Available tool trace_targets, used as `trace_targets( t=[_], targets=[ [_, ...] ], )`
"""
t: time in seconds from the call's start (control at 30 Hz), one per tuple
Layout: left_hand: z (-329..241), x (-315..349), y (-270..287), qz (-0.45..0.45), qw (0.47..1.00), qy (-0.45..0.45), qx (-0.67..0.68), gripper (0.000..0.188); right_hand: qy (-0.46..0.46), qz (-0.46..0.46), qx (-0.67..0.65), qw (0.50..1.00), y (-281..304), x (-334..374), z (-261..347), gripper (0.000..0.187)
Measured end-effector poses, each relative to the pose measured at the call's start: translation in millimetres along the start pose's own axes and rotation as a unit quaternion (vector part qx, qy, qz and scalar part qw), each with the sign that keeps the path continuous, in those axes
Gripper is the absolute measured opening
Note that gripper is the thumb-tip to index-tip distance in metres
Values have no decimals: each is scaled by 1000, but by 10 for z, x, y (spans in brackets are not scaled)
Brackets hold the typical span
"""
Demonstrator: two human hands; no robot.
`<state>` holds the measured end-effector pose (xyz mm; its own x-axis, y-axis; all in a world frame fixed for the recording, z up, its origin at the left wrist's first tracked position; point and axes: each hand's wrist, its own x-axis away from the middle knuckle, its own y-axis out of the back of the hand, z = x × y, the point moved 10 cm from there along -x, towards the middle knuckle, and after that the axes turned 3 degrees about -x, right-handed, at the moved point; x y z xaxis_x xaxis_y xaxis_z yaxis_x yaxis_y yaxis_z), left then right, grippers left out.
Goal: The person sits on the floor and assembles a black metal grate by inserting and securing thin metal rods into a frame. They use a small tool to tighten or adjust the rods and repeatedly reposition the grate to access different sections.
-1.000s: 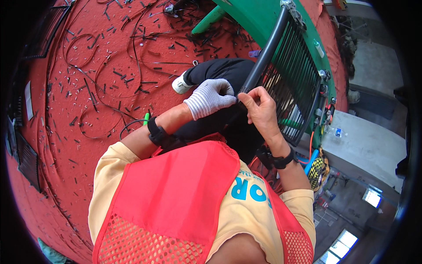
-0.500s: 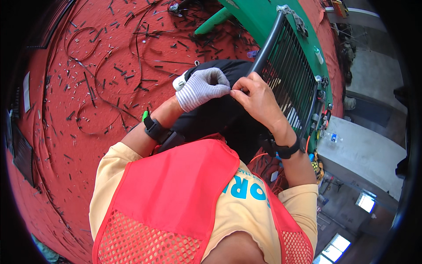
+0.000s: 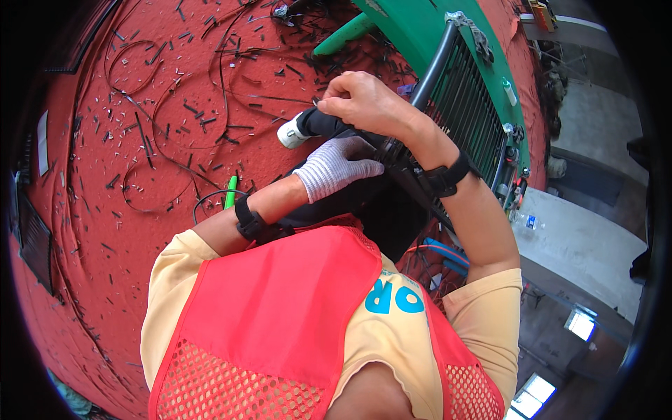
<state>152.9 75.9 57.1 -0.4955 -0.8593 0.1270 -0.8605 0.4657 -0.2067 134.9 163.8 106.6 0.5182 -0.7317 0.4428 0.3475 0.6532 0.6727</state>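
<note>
My left hand (image 3: pixel 337 168), in a grey-and-white striped knit glove, lies low over my dark trousers. Its thumb and fingers are apart, with the fingertips near dark bars and partly hidden. My bare right hand (image 3: pixel 360 101) is raised beyond it, thumb and fingertips pinched together. Something small and dark shows at that pinch, too small to name. Beneath my right forearm and to its right stands a black rack of thin parallel bars (image 3: pixel 458 94) with a thick tubular rail, against a green surface (image 3: pixel 402 31).
Red floor covering (image 3: pixel 91 245) is littered with short black strips and pale scraps. Long dark cords (image 3: pixel 155 126) curl across it. A bright green rod (image 3: pixel 231 192) is beside my left forearm. A pale bench (image 3: pixel 574 238) with a plastic bottle (image 3: pixel 530 222) stands at right.
My hands, together at a pinch before, have separated. The right moved forward and left, still pinching; the left came down nearer my body and its fingers spread. My white shoe shows more.
</note>
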Motion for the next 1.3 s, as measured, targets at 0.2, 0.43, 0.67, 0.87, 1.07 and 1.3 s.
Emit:
trace_targets(
  t=[0.2, 0.43, 0.67, 0.87, 1.07, 1.3],
  targets=[
    [271, -25, 157, -119, 977, 114, 132, 23, 53, 36, -31, 997, -114, 45, 195, 24],
    [315, -6, 88, -31, 981, 87, 169, 20, 42, -177, -68, 981, 421, 588, -103, 20],
    [345, 14, 62, 42, 978, 131, 157, 21, 73, -264, 208, 939, 103, 1644, -239, 54],
    [357, 28, -49, 37, 950, 155, 267, 19, -4, -344, 264, 901, -179, 1999, -793, 82],
    [183, -67, -44, 34, 951, 107, 289, 17, 49, -433, 293, 851, -138, 1968, -861, 76],
    [-1006, -5, -129, 66, 959, -68, 267, 16, 57, -560, 236, 793, 344, 2355, -325, 70]
  ],
)
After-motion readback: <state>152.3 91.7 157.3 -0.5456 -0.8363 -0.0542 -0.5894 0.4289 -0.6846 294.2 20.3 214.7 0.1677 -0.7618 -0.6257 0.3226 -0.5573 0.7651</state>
